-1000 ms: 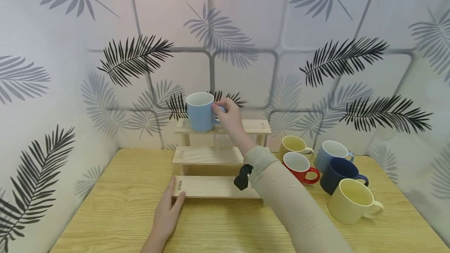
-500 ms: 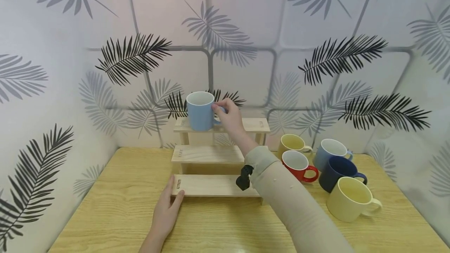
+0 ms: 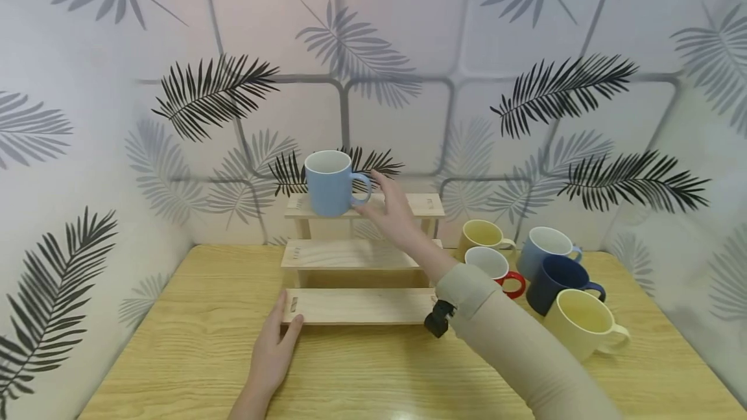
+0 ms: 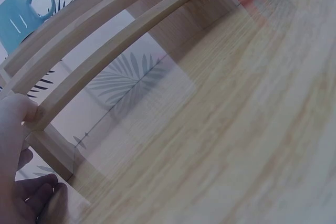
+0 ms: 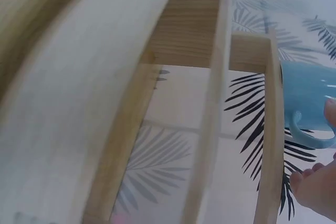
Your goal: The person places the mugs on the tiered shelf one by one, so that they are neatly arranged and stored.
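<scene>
A light blue mug (image 3: 328, 190) with a white inside stands upright on the left part of the top step of a three-step wooden shelf rack (image 3: 362, 306). Its handle points right. My right hand (image 3: 395, 216) is just beside that handle, fingers spread and not around it; in the right wrist view the mug (image 5: 304, 90) shows close to my fingertips. At the bottom step's left end my left hand (image 3: 271, 352) holds the rack. The left wrist view shows that thumb against the step's corner (image 4: 39, 116), with the other fingers curled by the side panel.
Right of the rack stand a yellow mug (image 3: 481, 235), a red mug (image 3: 487, 264) partly behind my sleeve, another light blue mug (image 3: 545, 245), a dark blue mug (image 3: 560, 280) and a pale yellow mug (image 3: 583, 319). A leaf-patterned wall (image 3: 397, 128) rises behind the wooden table (image 3: 175, 342).
My right hand has let go of the mug's handle and drawn back slightly to the right. The mug stays on the top step. My left hand keeps its place on the rack.
</scene>
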`<state>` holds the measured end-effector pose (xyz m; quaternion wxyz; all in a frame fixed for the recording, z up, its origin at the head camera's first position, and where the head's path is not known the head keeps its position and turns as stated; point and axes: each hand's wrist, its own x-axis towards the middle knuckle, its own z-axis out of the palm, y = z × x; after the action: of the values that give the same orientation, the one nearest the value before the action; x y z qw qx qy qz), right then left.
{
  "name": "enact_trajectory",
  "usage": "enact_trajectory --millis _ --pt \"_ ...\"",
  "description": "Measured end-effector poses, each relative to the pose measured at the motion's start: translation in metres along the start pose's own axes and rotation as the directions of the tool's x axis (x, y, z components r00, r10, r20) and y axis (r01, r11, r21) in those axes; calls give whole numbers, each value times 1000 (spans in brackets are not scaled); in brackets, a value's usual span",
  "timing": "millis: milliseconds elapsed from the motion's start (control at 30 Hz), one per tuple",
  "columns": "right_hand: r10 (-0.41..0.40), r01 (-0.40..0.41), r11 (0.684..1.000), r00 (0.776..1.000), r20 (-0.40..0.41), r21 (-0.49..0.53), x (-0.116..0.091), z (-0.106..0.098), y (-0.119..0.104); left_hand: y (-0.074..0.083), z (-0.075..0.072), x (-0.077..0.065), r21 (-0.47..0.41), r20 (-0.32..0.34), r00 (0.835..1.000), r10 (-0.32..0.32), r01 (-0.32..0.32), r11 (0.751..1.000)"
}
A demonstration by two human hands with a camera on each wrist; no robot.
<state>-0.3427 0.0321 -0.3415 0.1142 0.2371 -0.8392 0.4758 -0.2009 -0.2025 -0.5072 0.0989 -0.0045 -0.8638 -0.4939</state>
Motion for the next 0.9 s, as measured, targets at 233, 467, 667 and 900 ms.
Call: enact_trajectory --millis 233,467,667,900 --pt "-131 128 989 991 -26 -69 -40 -11 7 3 -1 -1 1 22 1000 -17 17 1000" --pt "-177 174 983 983 -41 -58 -84 -21 13 0 0 -1 6 10 1000 -25 25 1000" --pt "-188 184 979 982 -34 -88 -118 -32 14 1 -1 -1 17 7 1000 -16 16 1000" --pt "-225 219 959 974 -17 -182 -152 -45 16 4 0 -1 10 16 1000 -24 24 1000"
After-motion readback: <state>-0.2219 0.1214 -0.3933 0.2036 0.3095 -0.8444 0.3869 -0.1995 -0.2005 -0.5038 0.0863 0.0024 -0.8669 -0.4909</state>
